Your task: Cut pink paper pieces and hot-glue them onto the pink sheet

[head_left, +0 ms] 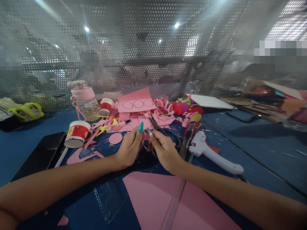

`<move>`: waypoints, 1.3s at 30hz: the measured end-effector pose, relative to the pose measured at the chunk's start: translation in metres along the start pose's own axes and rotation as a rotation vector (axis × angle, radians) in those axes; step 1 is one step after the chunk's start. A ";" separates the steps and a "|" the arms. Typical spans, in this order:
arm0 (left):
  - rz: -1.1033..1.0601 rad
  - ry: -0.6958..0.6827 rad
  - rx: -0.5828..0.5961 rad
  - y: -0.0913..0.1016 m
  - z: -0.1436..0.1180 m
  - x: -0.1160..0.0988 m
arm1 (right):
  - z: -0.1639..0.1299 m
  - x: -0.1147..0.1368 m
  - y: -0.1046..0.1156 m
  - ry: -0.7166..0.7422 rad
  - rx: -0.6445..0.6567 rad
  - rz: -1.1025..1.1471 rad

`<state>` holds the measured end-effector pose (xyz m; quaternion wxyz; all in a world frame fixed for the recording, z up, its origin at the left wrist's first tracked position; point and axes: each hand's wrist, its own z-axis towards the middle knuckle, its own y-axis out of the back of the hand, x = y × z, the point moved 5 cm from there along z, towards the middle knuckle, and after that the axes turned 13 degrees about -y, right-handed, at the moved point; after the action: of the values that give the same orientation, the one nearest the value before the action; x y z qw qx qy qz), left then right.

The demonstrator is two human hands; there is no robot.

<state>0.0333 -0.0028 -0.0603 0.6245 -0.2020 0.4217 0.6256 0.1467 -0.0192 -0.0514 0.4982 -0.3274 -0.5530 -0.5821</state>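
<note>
Close together over the middle of the table, my left hand (129,146) and my right hand (165,150) are both closed in a pinch. A small piece of pink paper (145,136) shows between the thumbs; the fingers hide most of it. To the left of my left hand lies a cut pink paper circle (115,138). Behind the hands, scissors (154,122) rest among pink paper scraps (136,124). A large pink sheet (153,198) lies nearest me, below both wrists.
A white glue gun (211,151) and a box cutter (187,140) lie on the right. Paper cups (78,133), a water bottle (84,99) and a black tablet-like slab (39,156) are on the left. Behind stands a pink strip with drawn circles (137,104) before a perforated metal screen (134,41).
</note>
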 end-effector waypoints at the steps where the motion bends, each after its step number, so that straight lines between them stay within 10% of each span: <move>1: -0.024 0.001 0.010 -0.001 0.000 -0.001 | 0.000 0.000 0.000 0.001 0.000 -0.001; 39: 0.108 0.041 0.042 -0.001 0.003 0.000 | 0.000 0.001 0.001 0.019 -0.020 -0.024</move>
<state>0.0351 -0.0003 -0.0591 0.5854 -0.1786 0.4578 0.6449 0.1470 -0.0195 -0.0501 0.4930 -0.3203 -0.5463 -0.5967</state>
